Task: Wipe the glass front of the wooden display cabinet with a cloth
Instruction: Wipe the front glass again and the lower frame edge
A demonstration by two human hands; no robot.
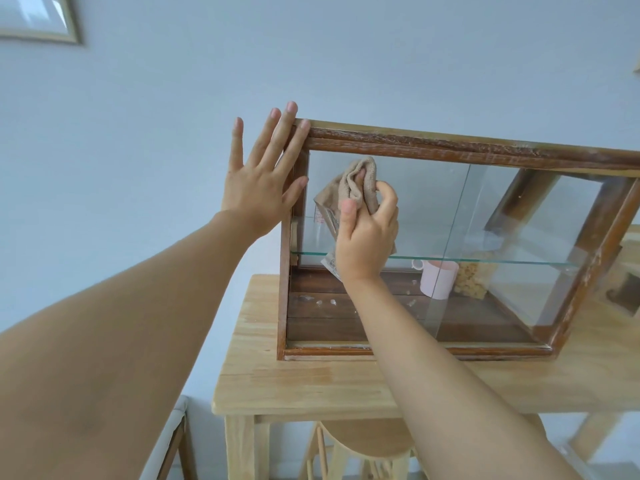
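Here we press a bunched beige cloth [353, 188], gripped in the right hand [367, 233], against the upper-left glass front [415, 209] of the dark wooden display cabinet [450, 147]. The left hand [263, 188], fingers spread flat, braces its corner. Excess pressure risks shifting the sliding panes or pushing the cabinet along the light wooden table [311, 386].

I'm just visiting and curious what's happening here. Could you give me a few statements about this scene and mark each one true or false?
1. The right hand presses a beige cloth to the glass front. True.
2. The left hand holds a spray bottle. False: it is empty, its fingers spread flat on the cabinet at its upper left corner.
3. A pink cup stands inside the cabinet. True.
4. The cabinet sits on the floor. False: it stands on a light wooden table.
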